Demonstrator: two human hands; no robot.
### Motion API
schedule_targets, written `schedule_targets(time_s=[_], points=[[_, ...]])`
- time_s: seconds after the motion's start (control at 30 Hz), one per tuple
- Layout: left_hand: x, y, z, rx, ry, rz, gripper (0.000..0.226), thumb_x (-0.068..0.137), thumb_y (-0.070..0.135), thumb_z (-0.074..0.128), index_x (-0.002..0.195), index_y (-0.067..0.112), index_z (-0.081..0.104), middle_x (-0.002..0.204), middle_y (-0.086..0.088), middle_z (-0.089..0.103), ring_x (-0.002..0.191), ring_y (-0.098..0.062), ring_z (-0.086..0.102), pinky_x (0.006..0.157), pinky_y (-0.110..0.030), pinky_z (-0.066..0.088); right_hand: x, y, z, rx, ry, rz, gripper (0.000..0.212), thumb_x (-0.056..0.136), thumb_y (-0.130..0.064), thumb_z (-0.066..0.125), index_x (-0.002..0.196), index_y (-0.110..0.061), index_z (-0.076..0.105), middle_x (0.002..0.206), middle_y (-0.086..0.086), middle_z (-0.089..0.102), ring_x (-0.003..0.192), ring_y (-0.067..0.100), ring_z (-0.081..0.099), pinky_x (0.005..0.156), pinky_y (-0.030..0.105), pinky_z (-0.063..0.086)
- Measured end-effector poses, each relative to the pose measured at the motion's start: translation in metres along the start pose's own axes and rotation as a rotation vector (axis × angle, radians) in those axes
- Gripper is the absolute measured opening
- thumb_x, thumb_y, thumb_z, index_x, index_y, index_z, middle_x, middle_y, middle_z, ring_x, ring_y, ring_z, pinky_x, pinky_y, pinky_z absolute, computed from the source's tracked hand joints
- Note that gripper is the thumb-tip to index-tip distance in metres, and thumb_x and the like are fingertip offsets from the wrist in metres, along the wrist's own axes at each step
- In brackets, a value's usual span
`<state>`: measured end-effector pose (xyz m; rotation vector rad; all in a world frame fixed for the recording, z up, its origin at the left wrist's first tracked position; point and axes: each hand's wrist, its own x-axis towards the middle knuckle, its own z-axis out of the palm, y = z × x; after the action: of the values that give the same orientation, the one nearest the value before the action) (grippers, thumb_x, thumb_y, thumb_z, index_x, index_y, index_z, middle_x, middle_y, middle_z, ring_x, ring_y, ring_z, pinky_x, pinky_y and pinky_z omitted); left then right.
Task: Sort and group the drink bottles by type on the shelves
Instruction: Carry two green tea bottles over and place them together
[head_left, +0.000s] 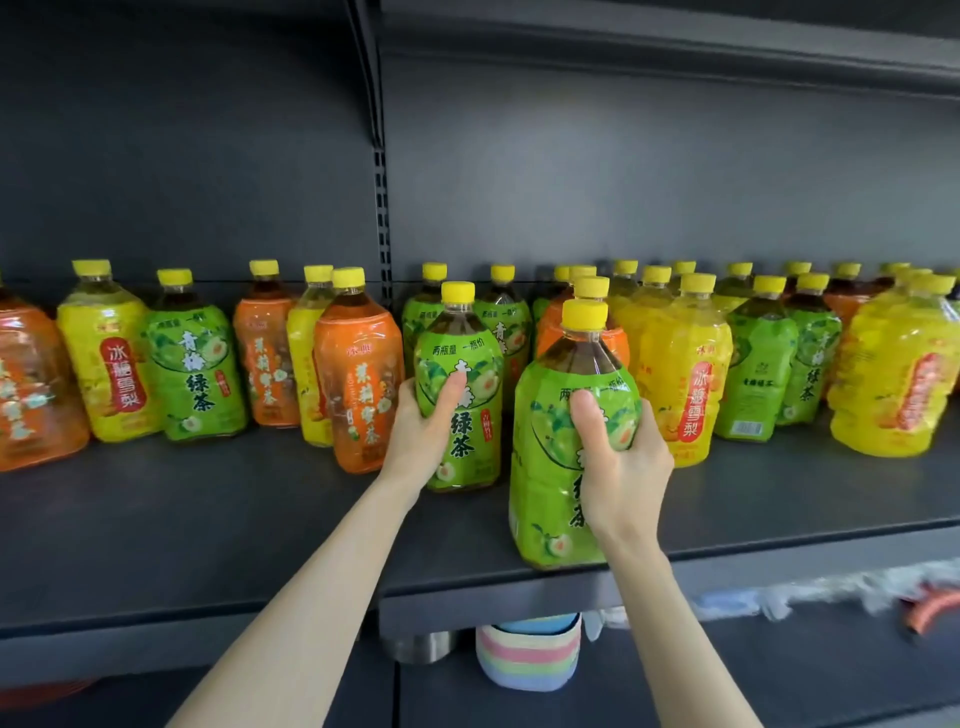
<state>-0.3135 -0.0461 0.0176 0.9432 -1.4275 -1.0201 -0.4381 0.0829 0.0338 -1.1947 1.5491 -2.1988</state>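
left grip (421, 431) — holds far green bottle (460, 338) | right grip (618, 467) — holds near green bottle (540, 467) | orange bottle (358, 374) beside; yellow bottles (680, 364) behind

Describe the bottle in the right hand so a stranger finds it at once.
On the dark shelf, look right of the slotted upright post. There the right hand grips a green-label bottle with a yellow cap. Its green twin in the left hand stands further back from the front edge.

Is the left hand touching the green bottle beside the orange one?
Touching. The head view shows the left hand wrapped around the green bottle, with the thumb pressed across its label.
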Motion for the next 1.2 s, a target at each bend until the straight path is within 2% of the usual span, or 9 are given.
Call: schedule_targets(time_s=[0.1, 0.23, 0.37, 0.53, 0.7, 0.87, 1.0, 1.1, 1.2], points=[[0.01, -0.006, 0.002, 0.0, -0.003, -0.019, 0.067, 0.084, 0.058, 0.052, 0.137, 0.02, 0.038, 0.128, 0.003, 0.053, 0.115, -0.015, 0.051, 0.097, -0.034, 0.044, -0.001, 0.0, -0.002, 0.024, -0.007, -0.024, 0.042, 0.087, -0.026, 0.067, 0.118, 0.002, 0.057, 0.077, -0.031, 0.038, 0.063, -0.038, 0.038, 0.062, -0.013, 0.024], [0.015, -0.01, 0.005, 0.011, 0.048, 0.019, 0.058, 0.086, 0.053, 0.054, 0.133, 0.021, 0.043, 0.122, 0.003, 0.056, 0.114, -0.016, 0.053, 0.093, -0.032, 0.045, -0.002, -0.003, -0.001, 0.049, -0.007, -0.006, 0.042, 0.081, -0.042, 0.07, 0.106, -0.009, 0.062, 0.076, -0.03, 0.05, 0.072, -0.029, 0.051, 0.062, -0.008, 0.032], [0.022, -0.011, 0.004, 0.063, 0.122, 0.082, 0.066, 0.087, 0.049, 0.056, 0.14, 0.015, 0.034, 0.129, -0.004, 0.054, 0.117, -0.022, 0.052, 0.101, -0.044, 0.044, -0.002, -0.003, -0.001, 0.076, -0.029, 0.007, 0.049, 0.09, -0.021, 0.063, 0.126, 0.009, 0.051, 0.077, -0.03, 0.037, 0.059, -0.04, 0.037, 0.06, -0.011, 0.029], [0.025, -0.014, 0.009, 0.11, 0.194, 0.12, 0.064, 0.089, 0.045, 0.054, 0.138, 0.01, 0.032, 0.13, -0.01, 0.053, 0.119, -0.025, 0.05, 0.102, -0.039, 0.04, -0.002, -0.006, -0.003, 0.071, -0.037, 0.026, 0.015, 0.089, -0.022, 0.063, 0.101, -0.02, 0.055, 0.079, -0.03, 0.041, 0.063, -0.038, 0.041, 0.059, -0.01, 0.031], [0.033, -0.014, 0.013, 0.14, 0.236, 0.149, 0.062, 0.093, 0.04, 0.05, 0.141, 0.005, 0.032, 0.136, -0.012, 0.048, 0.126, -0.026, 0.044, 0.104, -0.033, 0.035, -0.002, -0.004, -0.001, 0.091, -0.029, 0.012, 0.051, 0.089, -0.027, 0.065, 0.126, 0.003, 0.052, 0.077, -0.028, 0.044, 0.061, -0.036, 0.043, 0.058, -0.006, 0.034], [0.038, -0.011, 0.01, 0.113, 0.196, 0.114, 0.066, 0.094, 0.038, 0.049, 0.146, 0.009, 0.019, 0.139, -0.011, 0.043, 0.127, -0.025, 0.042, 0.105, -0.035, 0.034, -0.002, -0.004, -0.002, 0.099, -0.033, 0.007, 0.052, 0.086, -0.036, 0.066, 0.123, -0.001, 0.055, 0.078, -0.027, 0.045, 0.06, -0.036, 0.042, 0.058, -0.008, 0.032], [0.05, -0.015, 0.002, 0.101, 0.137, 0.099, 0.056, 0.094, 0.04, 0.048, 0.14, 0.013, 0.031, 0.132, -0.008, 0.049, 0.121, -0.024, 0.048, 0.105, -0.045, 0.04, -0.002, -0.003, -0.003, 0.086, -0.033, 0.039, 0.047, 0.089, -0.024, 0.064, 0.126, 0.003, 0.052, 0.078, -0.029, 0.04, 0.062, -0.037, 0.042, 0.058, -0.01, 0.031], [0.057, -0.017, 0.001, 0.101, 0.115, 0.084, 0.053, 0.094, 0.041, 0.047, 0.139, 0.015, 0.034, 0.13, -0.008, 0.052, 0.119, -0.024, 0.05, 0.102, -0.048, 0.042, -0.002, -0.002, -0.003, 0.091, -0.034, 0.04, 0.039, 0.088, -0.029, 0.065, 0.12, -0.008, 0.056, 0.077, -0.03, 0.041, 0.069, -0.026, 0.053, 0.058, -0.009, 0.031], [0.062, -0.018, 0.001, 0.092, 0.1, 0.059, 0.056, 0.094, 0.041, 0.047, 0.141, 0.016, 0.031, 0.132, -0.008, 0.051, 0.12, -0.025, 0.049, 0.102, -0.049, 0.042, -0.001, 0.0, -0.002, 0.09, -0.033, 0.02, 0.058, 0.087, -0.035, 0.066, 0.127, 0.004, 0.052, 0.078, -0.029, 0.043, 0.062, -0.034, 0.045, 0.058, -0.009, 0.031]])
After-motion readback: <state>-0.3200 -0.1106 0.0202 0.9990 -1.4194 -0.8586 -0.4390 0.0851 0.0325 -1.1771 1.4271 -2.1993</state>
